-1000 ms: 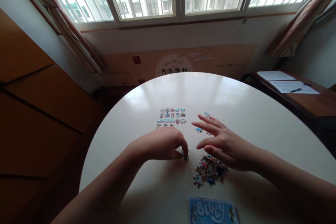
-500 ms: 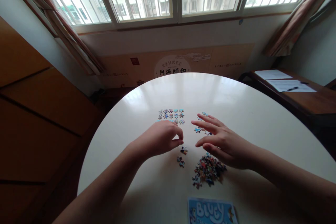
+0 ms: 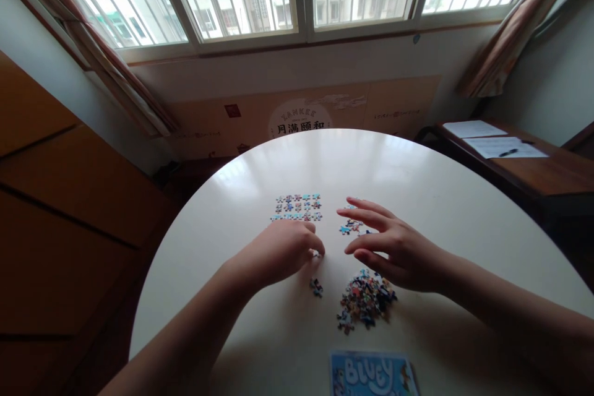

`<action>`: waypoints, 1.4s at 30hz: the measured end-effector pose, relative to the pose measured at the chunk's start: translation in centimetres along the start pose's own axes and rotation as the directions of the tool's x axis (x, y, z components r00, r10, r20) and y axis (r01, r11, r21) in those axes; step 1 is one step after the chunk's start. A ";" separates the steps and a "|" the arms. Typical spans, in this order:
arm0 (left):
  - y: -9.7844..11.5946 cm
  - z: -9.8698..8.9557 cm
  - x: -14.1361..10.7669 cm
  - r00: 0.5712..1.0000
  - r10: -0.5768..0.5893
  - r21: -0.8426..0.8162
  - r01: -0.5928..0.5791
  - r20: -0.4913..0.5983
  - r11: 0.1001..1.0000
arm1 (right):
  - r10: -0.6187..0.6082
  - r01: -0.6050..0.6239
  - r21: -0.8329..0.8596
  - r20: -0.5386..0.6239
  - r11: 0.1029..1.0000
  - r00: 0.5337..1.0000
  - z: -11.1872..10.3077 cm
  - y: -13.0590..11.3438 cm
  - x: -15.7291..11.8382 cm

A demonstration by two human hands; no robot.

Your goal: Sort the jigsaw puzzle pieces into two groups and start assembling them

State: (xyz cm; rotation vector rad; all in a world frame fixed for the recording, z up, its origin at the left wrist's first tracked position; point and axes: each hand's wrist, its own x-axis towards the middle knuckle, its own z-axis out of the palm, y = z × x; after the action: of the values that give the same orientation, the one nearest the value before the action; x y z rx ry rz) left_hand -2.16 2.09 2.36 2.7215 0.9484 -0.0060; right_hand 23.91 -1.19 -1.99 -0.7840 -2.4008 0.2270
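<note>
My left hand (image 3: 288, 250) is curled, with its fingertips closed on a jigsaw puzzle piece (image 3: 316, 254) that is mostly hidden by them. Another loose puzzle piece (image 3: 316, 288) lies just below that hand on the white table. Beyond the hand, several puzzle pieces (image 3: 297, 206) are set out in neat rows, the nearest partly covered. My right hand (image 3: 394, 247) hovers with its fingers spread and holds nothing. A few scattered pieces (image 3: 346, 229) lie under and beside its fingertips. Nearer to me is a heap of mixed puzzle pieces (image 3: 366, 298).
A blue box with "Bluey" lettering (image 3: 371, 374) lies at the near side of the round white table (image 3: 208, 229). At the right stands a brown desk (image 3: 570, 164) with papers (image 3: 501, 147) and a pen. Windows and a wall are behind the table.
My left hand has lowered its fingers onto the upper of the two loose pieces, now mostly covered. My right hand stays spread in about the same place. The view has shifted slightly.
</note>
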 end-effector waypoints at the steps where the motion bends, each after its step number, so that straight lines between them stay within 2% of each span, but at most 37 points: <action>1: -0.5 0.0 0.0 0.999 -0.017 0.011 0.017 -0.048 1.000 | -0.001 0.001 0.001 0.001 1.000 1.000 0.0 0.0 0.0; 3: -1.5 -0.1 -0.1 0.981 -0.077 0.035 0.084 -0.181 0.996 | -0.001 0.001 0.004 -0.003 1.000 1.000 -0.1 -0.1 0.0; 5: -2.3 -0.4 -0.3 0.939 -0.151 0.055 0.176 -0.310 0.983 | 0.009 -0.009 0.002 -0.004 1.000 1.000 -0.2 -0.1 0.0; 7: -2.7 -0.8 -0.6 0.904 -0.212 0.063 0.252 -0.371 0.966 | 0.025 -0.025 -0.008 0.009 1.000 1.000 -0.2 -0.1 -0.1; 9: -2.6 -1.0 -0.7 0.909 -0.226 0.052 0.260 -0.349 0.964 | 0.036 -0.035 -0.024 0.030 0.999 0.999 0.0 -0.1 -0.1; 14: -1.2 -0.4 -0.3 0.984 -0.130 0.013 0.132 -0.122 0.991 | 0.039 -0.038 -0.029 0.043 0.999 0.998 0.3 0.0 -0.2; 17: -0.8 0.1 0.1 0.994 -0.093 0.018 0.094 -0.064 0.995 | 0.042 -0.041 -0.033 0.031 0.999 0.999 0.2 0.1 -0.2; 24: -1.9 0.8 0.4 0.989 -0.115 0.045 0.119 -0.096 0.992 | 0.046 -0.044 -0.032 0.042 0.999 0.998 0.2 0.0 -0.1; 30: -3.3 1.0 0.5 0.975 -0.141 0.014 0.146 -0.174 0.989 | 0.044 -0.044 -0.006 0.039 0.999 0.998 0.1 -0.1 -0.1; 35: -4.4 0.2 -0.1 0.919 -0.245 0.036 0.268 -0.310 0.963 | 0.060 -0.059 -0.025 0.058 0.998 0.996 0.0 -0.1 -0.2; 38: -4.6 -0.1 -0.4 0.910 -0.298 0.029 0.320 -0.287 0.947 | 0.062 -0.060 -0.029 0.075 0.998 0.995 0.1 0.0 -0.2; 42: -4.3 0.1 -0.3 0.929 -0.286 0.019 0.298 -0.236 0.954 | 0.053 -0.052 -0.023 0.077 0.998 0.996 0.2 0.0 -0.2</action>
State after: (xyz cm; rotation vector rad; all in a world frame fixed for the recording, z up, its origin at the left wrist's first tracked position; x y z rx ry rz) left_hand -5.01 5.14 1.29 2.6417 1.4339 0.2375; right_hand 23.91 -1.32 -2.24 -0.8634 -2.4606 0.2581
